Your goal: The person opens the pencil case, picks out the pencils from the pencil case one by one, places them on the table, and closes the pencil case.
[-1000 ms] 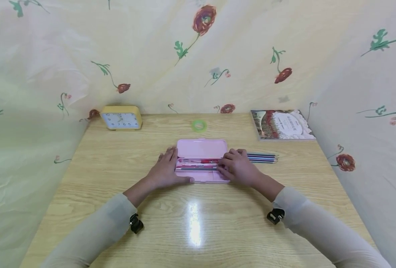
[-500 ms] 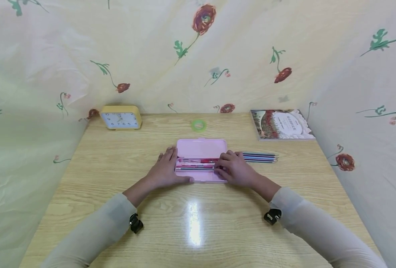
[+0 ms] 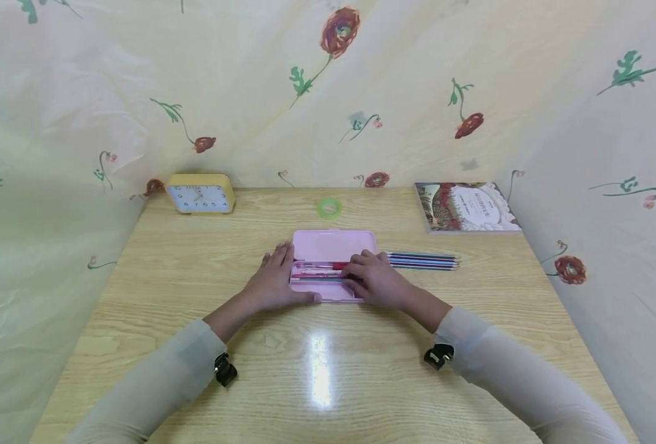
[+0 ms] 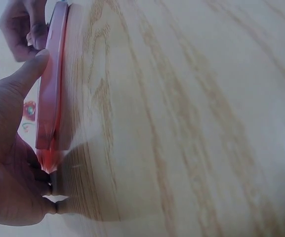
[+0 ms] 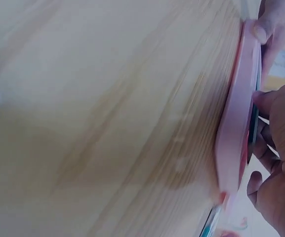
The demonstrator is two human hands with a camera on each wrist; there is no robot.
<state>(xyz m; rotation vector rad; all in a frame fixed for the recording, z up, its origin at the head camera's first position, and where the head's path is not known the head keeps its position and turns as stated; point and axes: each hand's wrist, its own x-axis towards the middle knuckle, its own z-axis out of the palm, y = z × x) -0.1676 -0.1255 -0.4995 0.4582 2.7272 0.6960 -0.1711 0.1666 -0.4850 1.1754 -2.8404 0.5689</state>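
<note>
A pink pencil case (image 3: pixel 333 246) lies with its lid folded back in the middle of the table. Inside it are a red pen (image 3: pixel 336 266) and other writing tools. My left hand (image 3: pixel 272 280) rests against the case's left end, fingers straight along the side and thumb on the front rim. Over the right part of the case, my right hand (image 3: pixel 380 280) has its fingers curled down. In the right wrist view its thumb and fingers pinch a dark pencil (image 5: pixel 253 121) along the case's front wall. The hand hides the pencil's right end in the head view.
Several pencils (image 3: pixel 425 261) lie side by side right of the case. Behind it is a roll of green tape (image 3: pixel 329 208). A yellow clock (image 3: pixel 200 194) stands at the back left, and a book (image 3: pixel 468 208) lies at the back right. Patterned cloth (image 3: pixel 250 92) hangs behind the table.
My right hand has slid left along the case, uncovering more of the pencils beside it. The left hand and the case have stayed in place.
</note>
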